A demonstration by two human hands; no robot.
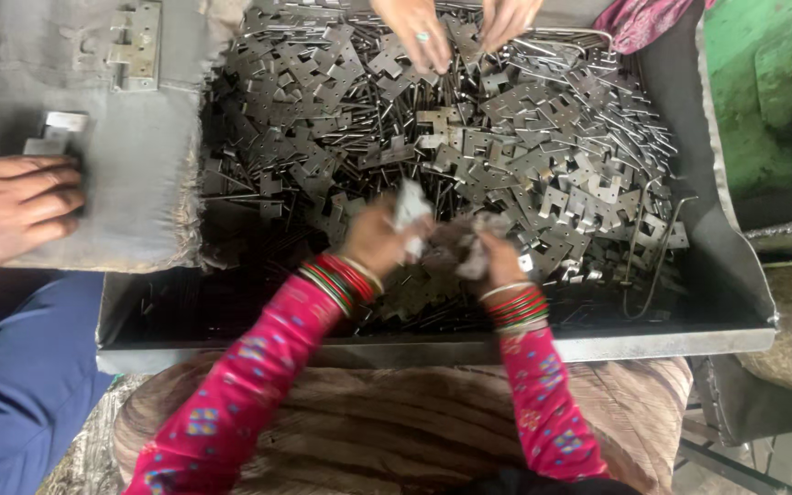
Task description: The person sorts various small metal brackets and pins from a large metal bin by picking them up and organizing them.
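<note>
Over the shallow grey metal tray (726, 335) heaped with flat steel hinge leaves and pins (506, 156), our left hand (373, 240) has its grip clenched on a hinge leaf (410, 206). Our right hand (492, 257) pinches another small piece; its grip is blurred.

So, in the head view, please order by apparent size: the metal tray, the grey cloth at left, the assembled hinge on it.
1. metal tray, largest
2. grey cloth
3. assembled hinge, smallest by far
</note>
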